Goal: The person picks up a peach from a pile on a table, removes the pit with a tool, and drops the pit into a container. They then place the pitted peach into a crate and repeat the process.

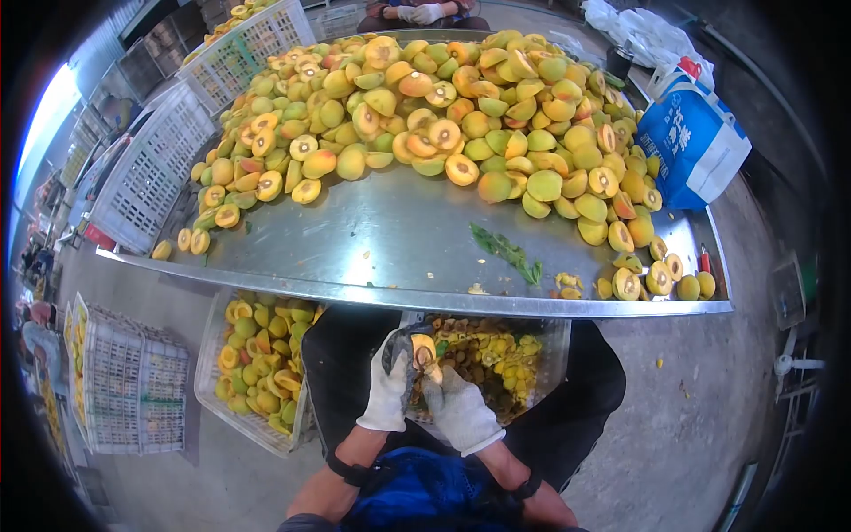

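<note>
The gloved left hand (386, 395) grips an opened fruit (423, 346); the right hand (461, 415) meets its lower edge, though I can't tell what those fingers grip. One piece is mid-handling, and handling it further calls for a steady left hold. Below sits a crate (557, 359) of yellow pieces; beyond, halved fruit (461, 168) heaps the metal table (328, 253).

Fruit pile (399, 111) lies on table's (355, 235) far side, bag (687, 146) nr R end, crates (146, 173) by L end. Fruit crate (259, 433) sits below L, bin (557, 355) btwn legs (585, 377); person (425, 15) is opp.
</note>
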Available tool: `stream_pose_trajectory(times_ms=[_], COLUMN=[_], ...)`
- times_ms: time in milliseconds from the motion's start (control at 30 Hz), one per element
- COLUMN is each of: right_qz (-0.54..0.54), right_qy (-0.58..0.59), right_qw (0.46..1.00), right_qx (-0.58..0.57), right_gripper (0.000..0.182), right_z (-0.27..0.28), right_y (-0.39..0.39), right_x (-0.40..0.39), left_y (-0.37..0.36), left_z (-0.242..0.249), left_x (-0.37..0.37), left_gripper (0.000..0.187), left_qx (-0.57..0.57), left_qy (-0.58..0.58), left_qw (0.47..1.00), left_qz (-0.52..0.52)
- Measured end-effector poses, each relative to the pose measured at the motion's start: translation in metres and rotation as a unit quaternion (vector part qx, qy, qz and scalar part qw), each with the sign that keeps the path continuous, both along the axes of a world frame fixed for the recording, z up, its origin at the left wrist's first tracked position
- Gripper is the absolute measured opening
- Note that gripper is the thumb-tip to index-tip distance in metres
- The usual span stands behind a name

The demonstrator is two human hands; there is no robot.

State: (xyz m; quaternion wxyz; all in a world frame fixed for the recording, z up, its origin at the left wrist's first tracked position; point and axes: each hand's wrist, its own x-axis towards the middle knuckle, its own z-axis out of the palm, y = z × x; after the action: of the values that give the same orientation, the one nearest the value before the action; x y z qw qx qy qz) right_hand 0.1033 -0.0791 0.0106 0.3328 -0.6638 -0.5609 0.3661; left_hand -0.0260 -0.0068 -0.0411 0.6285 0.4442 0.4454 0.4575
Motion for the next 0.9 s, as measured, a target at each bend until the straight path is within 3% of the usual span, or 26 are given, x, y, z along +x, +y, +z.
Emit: stream_pose_trajectory(times_ms=[67, 167, 267, 333, 367, 400, 467, 500, 567, 600, 700, 767, 800, 900], right_qz=[-0.03, 0.059, 0.011, 0.073, 0.078, 0.082, 0.039, 0.034, 0.023, 0.014, 0.001, 0.007, 0.004, 0.001], right_qy=[0.055, -0.02, 0.111, 0.057, 0.1, 0.143, 0.356, 0.411, 0.518, 0.515, 0.481, 0.428, 0.487, 0.648], right_qw=[0.996, 0.998, 0.977, 0.995, 0.991, 0.985, 0.894, 0.871, 0.814, 0.816, 0.832, 0.855, 0.823, 0.704], right_qx=[-0.069, 0.013, -0.182, -0.028, -0.042, -0.058, -0.268, -0.266, -0.261, -0.264, -0.277, -0.292, -0.292, -0.291], right_gripper=[0.026, 0.026, 0.023, 0.025, 0.027, 0.03, 0.04, 0.039, 0.038, 0.037, 0.033, 0.032, 0.032, 0.033], right_z=[-0.003, -0.025, 0.023, -0.011, -0.025, -0.02, 0.003, 0.006, 0.009, 0.013, 0.018, 0.011, 0.006, -0.003], right_y=[0.001, 0.003, 0.003, -0.007, -0.013, -0.012, -0.009, -0.01, -0.013, -0.013, -0.009, -0.01, -0.012, -0.023], right_x=[-0.003, -0.003, 0.001, -0.002, -0.001, -0.002, 0.002, 0.003, 0.006, 0.005, 0.002, 0.0, -0.001, -0.004], left_y=[0.002, 0.004, 0.007, 0.01, 0.013, 0.021, 0.032, 0.036, 0.043, 0.046, 0.032, 0.029, 0.028, 0.027], left_z=[0.007, 0.018, 0.027, 0.029, 0.036, 0.041, 0.049, 0.053, 0.035, 0.023, -0.006, -0.003, 0.001, 0.03], left_x=[0.002, 0.003, 0.001, -0.002, -0.005, -0.009, -0.015, -0.016, -0.019, -0.021, -0.022, -0.018, -0.014, -0.004], left_gripper=[0.03, 0.028, 0.027, 0.027, 0.03, 0.033, 0.038, 0.039, 0.037, 0.036, 0.031, 0.028, 0.027, 0.028], left_qx=[0.006, 0.016, 0.034, 0.021, -0.038, -0.001, 0.051, 0.068, -0.016, -0.06, -0.011, -0.084, -0.118, -0.015], left_qy=[-0.024, -0.01, 0.037, 0.027, 0.044, 0.092, 0.162, 0.185, 0.071, 0.013, -0.009, -0.051, -0.072, -0.038], left_qw=[1.0, 1.0, 0.998, 0.997, 0.993, 0.982, 0.95, 0.936, 0.949, 0.949, 0.97, 0.969, 0.966, 0.967], left_qz=[-0.011, -0.023, -0.048, -0.074, -0.102, -0.167, -0.261, -0.292, -0.306, -0.309, -0.243, -0.226, -0.219, -0.252])
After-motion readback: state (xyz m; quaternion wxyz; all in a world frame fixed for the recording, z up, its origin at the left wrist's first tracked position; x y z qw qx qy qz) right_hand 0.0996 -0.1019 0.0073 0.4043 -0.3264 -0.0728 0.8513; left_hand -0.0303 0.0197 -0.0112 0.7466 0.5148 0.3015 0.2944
